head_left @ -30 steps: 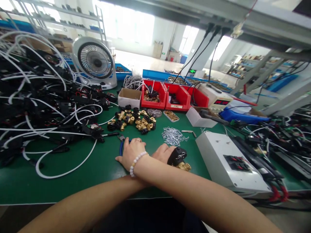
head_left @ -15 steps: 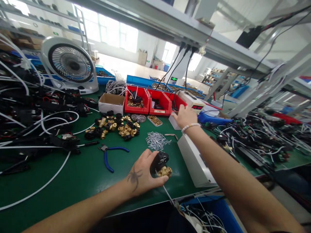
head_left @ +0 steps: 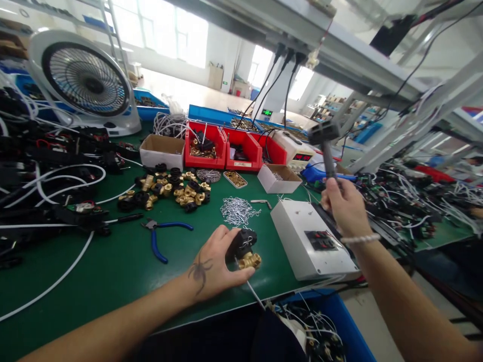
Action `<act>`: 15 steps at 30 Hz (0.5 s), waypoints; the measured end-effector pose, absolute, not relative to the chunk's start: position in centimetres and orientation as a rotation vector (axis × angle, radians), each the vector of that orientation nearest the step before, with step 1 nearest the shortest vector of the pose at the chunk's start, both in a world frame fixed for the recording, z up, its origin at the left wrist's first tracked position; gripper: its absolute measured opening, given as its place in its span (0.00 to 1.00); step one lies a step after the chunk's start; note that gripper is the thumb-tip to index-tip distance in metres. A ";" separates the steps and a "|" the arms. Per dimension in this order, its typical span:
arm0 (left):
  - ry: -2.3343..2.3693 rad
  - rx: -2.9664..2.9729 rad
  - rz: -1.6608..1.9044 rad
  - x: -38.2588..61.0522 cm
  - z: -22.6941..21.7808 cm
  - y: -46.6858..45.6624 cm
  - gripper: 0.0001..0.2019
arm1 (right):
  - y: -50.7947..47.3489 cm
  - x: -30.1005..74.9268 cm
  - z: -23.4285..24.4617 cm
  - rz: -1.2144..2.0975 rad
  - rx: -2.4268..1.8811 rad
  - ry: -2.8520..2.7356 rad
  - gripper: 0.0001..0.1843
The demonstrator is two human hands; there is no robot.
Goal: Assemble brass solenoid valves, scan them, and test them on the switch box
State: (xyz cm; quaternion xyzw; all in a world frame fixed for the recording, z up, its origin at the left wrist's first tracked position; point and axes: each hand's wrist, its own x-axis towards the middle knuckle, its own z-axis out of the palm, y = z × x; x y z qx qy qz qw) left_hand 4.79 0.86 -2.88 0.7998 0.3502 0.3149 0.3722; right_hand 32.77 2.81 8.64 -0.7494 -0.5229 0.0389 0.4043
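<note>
My left hand (head_left: 217,261) is wrapped round a black plastic part with a brass valve fitting (head_left: 249,260) on its near side. A bent wire clip sits on the part, and a white cable runs from it toward the table's edge. My right hand (head_left: 347,203) is closed round the handle of a hammer (head_left: 324,131), held up above the right side of the grey control box (head_left: 298,221). The hammer's head is slightly blurred. A pile of wire clips (head_left: 238,210) lies just beyond my left hand, with a hex key (head_left: 261,202) beside it.
Blue-handled cutters (head_left: 156,239) lie left of my left hand. Brass and black fittings (head_left: 162,188) are heaped farther back, before red bins (head_left: 206,161). A white fan (head_left: 90,85) stands at back left. Black wired units crowd both sides; a metal beam (head_left: 245,45) crosses overhead.
My right hand has moved right from over the small white carton and now holds a raised hammer. My left hand still grips the fitting. The view has shifted slightly.
</note>
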 end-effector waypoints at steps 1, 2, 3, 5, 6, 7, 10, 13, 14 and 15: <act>0.894 2.057 0.808 4.7 -2.9 0.9 0.28 | 0.5 31.9 8.8 0.179 -1.854 -1.341 0.22; 0.893 2.065 0.811 4.7 -3.0 0.9 0.28 | -1.9 31.0 8.9 0.257 -1.831 -1.362 0.22; 0.891 2.073 0.814 4.6 -3.0 0.9 0.28 | -4.2 30.1 8.9 0.392 -1.823 -1.395 0.22; 0.885 2.087 0.811 4.6 -3.1 0.9 0.28 | -8.1 28.5 8.6 0.638 -1.804 -1.334 0.23; 0.880 2.093 0.811 4.5 -3.0 0.9 0.28 | -9.6 27.9 8.3 0.719 -1.823 -1.290 0.23; 0.873 2.099 0.810 4.5 -3.0 0.8 0.28 | -10.7 27.4 7.9 0.771 -1.833 -1.249 0.23; 0.850 2.110 0.810 4.5 -2.9 0.8 0.28 | -12.0 26.6 6.8 0.768 -1.818 -1.167 0.23; 0.833 2.099 0.810 4.5 -2.7 0.7 0.28 | -11.6 26.6 6.2 0.704 -1.839 -1.233 0.23; 0.833 2.095 0.810 4.5 -2.7 0.7 0.28 | -11.4 26.8 6.2 0.710 -1.883 -1.318 0.22; 0.833 2.094 0.806 4.5 -2.7 0.7 0.28 | -11.3 27.0 6.4 0.720 -1.935 -1.418 0.22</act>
